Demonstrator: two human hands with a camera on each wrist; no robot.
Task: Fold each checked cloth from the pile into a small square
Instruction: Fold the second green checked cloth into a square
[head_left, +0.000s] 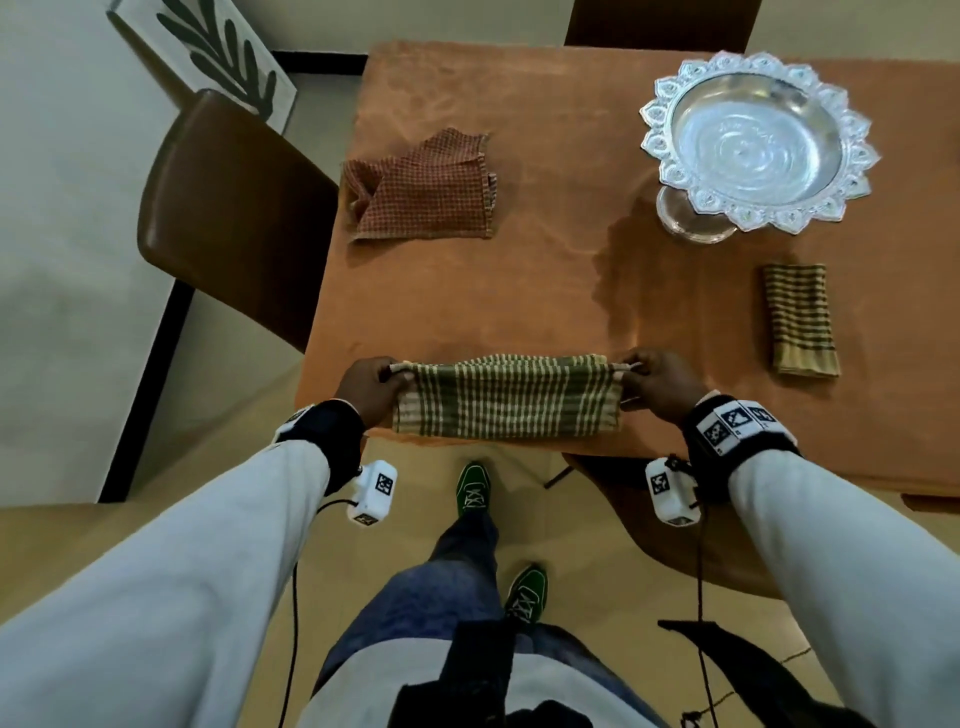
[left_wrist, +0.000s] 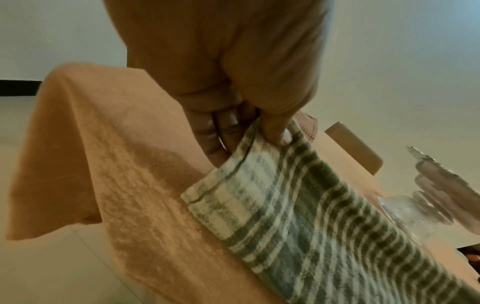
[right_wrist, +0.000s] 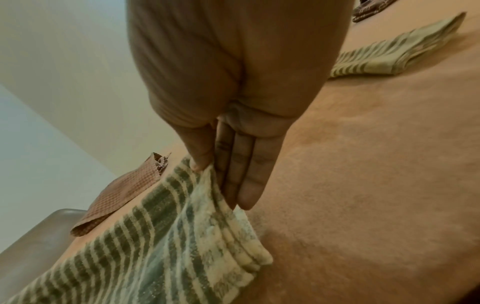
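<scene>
Hands pinch opposite ends of the green checked cloth (head_left: 506, 397) at the table's (head_left: 519, 291) near edge. Left hand (head_left: 369, 387) grips the left end; right hand (head_left: 660, 382) grips the right end.

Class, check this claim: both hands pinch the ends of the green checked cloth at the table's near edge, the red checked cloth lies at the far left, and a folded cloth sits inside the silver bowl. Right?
One detail is wrong. The folded cloth lies on the table, nearer than the silver bowl, which looks empty; the head view shows this. The left hand and right hand do pinch the green checked cloth, and the red checked cloth lies far left.
</scene>
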